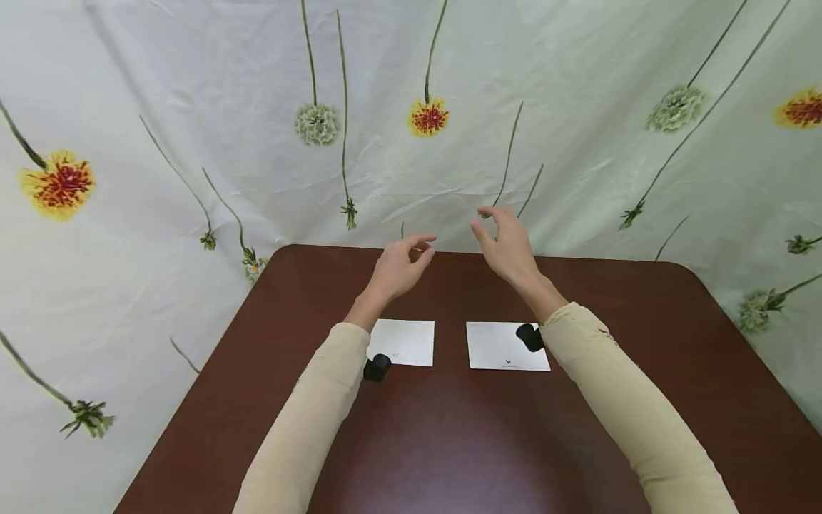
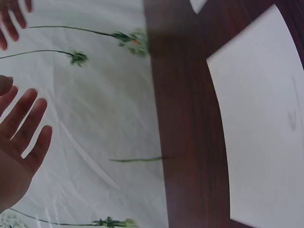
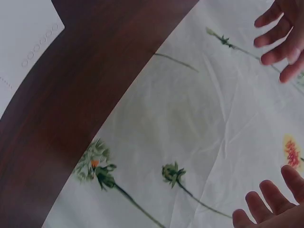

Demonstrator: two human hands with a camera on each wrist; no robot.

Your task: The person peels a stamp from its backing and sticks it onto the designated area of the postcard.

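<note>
The left hand (image 1: 399, 270) hung above the far part of the table, its fingers gently bent and its thumb set apart, with a moderate gap between them and nothing held; the right hand (image 1: 509, 246) was raised a little nearer the backdrop, its fingers softly arched and its thumb likewise apart, the grasp fairly wide and bare. The two hands were apart, palms turned roughly toward each other; beneath them, nearer the wearer, lay the left white sheet (image 1: 411, 343) and the right white sheet (image 1: 494, 346), both flat, smooth, matt rectangles with crisp straight edges and a strip of table between them; each bore small dark print near its near edge, too small to read. The table (image 1: 411, 442) was dark reddish-brown with a fine wood-like grain, rounded far corners and a soft sheen toward the near side; behind it hung a pale cloth (image 1: 244, 71), thin and creased, printed with slender green stems, yellow-and-red blooms and round whitish flower heads. Cream sleeves (image 1: 315, 414), wrinkled in places, covered both forearms; a rounded black piece (image 1: 377, 368) showed beside the left cuff, another beside the right.
</note>
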